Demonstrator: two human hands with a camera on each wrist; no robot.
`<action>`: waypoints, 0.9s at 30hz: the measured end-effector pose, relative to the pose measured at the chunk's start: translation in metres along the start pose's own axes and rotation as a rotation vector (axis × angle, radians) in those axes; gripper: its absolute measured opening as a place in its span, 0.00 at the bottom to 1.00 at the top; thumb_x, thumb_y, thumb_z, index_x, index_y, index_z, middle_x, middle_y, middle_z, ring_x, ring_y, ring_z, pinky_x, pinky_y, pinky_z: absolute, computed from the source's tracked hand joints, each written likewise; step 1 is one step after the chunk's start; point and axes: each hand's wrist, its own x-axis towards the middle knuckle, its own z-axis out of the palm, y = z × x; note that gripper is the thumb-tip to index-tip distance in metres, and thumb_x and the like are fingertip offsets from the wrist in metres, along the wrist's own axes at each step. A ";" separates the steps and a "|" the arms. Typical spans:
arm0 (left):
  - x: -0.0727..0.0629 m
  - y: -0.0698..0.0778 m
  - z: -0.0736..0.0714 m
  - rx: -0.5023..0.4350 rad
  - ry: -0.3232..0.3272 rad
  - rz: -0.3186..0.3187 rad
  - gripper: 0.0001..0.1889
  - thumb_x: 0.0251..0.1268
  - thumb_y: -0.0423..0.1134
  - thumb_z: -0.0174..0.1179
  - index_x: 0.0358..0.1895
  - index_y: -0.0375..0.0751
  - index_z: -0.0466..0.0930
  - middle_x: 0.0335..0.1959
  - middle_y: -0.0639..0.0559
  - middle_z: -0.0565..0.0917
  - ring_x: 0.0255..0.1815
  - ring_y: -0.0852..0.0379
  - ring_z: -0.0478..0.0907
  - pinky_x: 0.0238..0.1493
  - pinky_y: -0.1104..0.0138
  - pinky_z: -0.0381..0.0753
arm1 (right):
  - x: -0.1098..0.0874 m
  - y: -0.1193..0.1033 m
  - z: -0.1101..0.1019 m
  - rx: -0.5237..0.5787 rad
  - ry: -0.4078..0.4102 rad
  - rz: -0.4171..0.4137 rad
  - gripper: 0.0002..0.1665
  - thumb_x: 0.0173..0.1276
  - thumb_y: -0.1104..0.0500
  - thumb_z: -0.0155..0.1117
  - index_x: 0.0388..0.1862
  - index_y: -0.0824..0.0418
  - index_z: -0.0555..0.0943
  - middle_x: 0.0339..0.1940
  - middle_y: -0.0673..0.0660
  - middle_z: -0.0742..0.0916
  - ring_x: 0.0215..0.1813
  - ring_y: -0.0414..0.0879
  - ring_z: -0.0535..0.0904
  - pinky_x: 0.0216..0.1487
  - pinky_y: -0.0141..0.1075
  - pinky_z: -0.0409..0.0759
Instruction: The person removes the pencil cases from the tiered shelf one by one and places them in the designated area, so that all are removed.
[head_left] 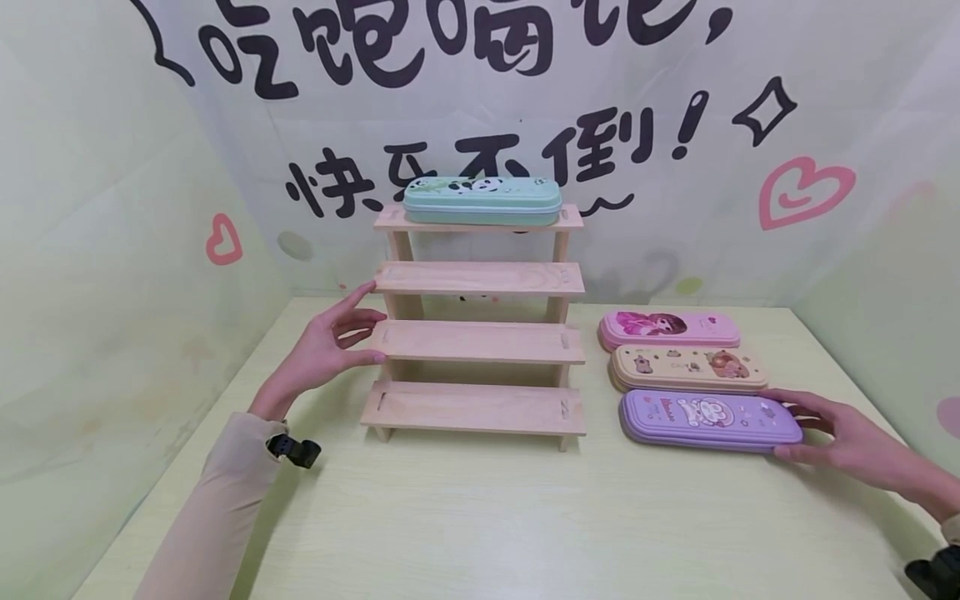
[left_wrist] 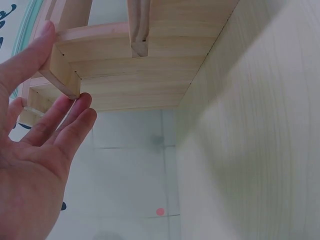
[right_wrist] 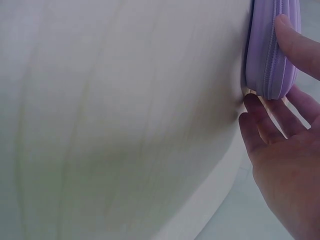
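A wooden step rack (head_left: 480, 342) with several tiers stands on the table. My left hand (head_left: 330, 346) holds its left side: in the left wrist view the thumb lies on one face of a shelf end (left_wrist: 61, 75) and the fingers touch the other. On the top tier sits a mint-green panda pencil case (head_left: 482, 202). At the right, my right hand (head_left: 843, 433) grips the near end of a purple zippered pencil case (head_left: 708, 419), thumb on its front side and fingers behind, as the right wrist view also shows. That case lies flat on the table.
Behind the purple case lie a beige pencil case (head_left: 690, 368) and a pink one (head_left: 671, 328), close together in a stack of rows. A printed cloth backdrop (head_left: 697, 233) rises behind the table (head_left: 480, 525), and pale side walls stand at left and right.
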 end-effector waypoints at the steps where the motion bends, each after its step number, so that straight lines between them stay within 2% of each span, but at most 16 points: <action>1: 0.000 0.000 0.000 0.000 0.000 0.001 0.56 0.57 0.28 0.79 0.85 0.63 0.57 0.66 0.39 0.79 0.69 0.41 0.75 0.70 0.56 0.77 | 0.000 0.000 0.000 -0.002 -0.003 0.006 0.48 0.60 0.64 0.83 0.76 0.69 0.70 0.60 0.21 0.69 0.55 0.16 0.67 0.50 0.13 0.72; 7: -0.001 0.002 0.000 0.002 0.001 0.003 0.56 0.57 0.28 0.79 0.85 0.62 0.57 0.66 0.38 0.79 0.69 0.40 0.75 0.70 0.58 0.77 | 0.000 0.000 0.000 0.006 0.009 -0.009 0.49 0.57 0.65 0.84 0.77 0.67 0.71 0.60 0.21 0.70 0.55 0.17 0.68 0.49 0.14 0.73; 16: 0.000 0.002 0.001 0.000 -0.002 -0.002 0.56 0.57 0.28 0.79 0.85 0.63 0.57 0.66 0.39 0.79 0.69 0.41 0.75 0.71 0.56 0.77 | 0.003 -0.015 -0.006 0.034 0.116 -0.144 0.49 0.49 0.72 0.85 0.71 0.66 0.75 0.64 0.29 0.78 0.57 0.24 0.72 0.54 0.12 0.67; 20: -0.001 0.002 0.000 0.010 -0.002 -0.005 0.56 0.57 0.29 0.79 0.85 0.63 0.57 0.66 0.39 0.79 0.69 0.41 0.75 0.71 0.57 0.77 | 0.009 -0.034 -0.011 0.022 0.140 -0.144 0.45 0.52 0.72 0.84 0.70 0.65 0.77 0.62 0.29 0.79 0.56 0.23 0.72 0.55 0.11 0.67; 24: -0.001 0.002 0.000 0.010 0.001 -0.005 0.56 0.57 0.29 0.79 0.85 0.63 0.57 0.66 0.39 0.79 0.69 0.41 0.75 0.70 0.57 0.77 | 0.018 -0.062 -0.012 -0.001 0.161 -0.108 0.41 0.55 0.68 0.85 0.69 0.61 0.78 0.56 0.32 0.82 0.54 0.22 0.73 0.54 0.11 0.67; 27: -0.001 0.002 0.001 0.009 0.000 -0.002 0.56 0.58 0.29 0.79 0.85 0.63 0.56 0.67 0.38 0.79 0.70 0.41 0.74 0.71 0.56 0.76 | 0.026 -0.083 -0.009 -0.003 0.170 -0.116 0.41 0.55 0.68 0.85 0.68 0.60 0.79 0.55 0.35 0.83 0.54 0.23 0.74 0.55 0.11 0.68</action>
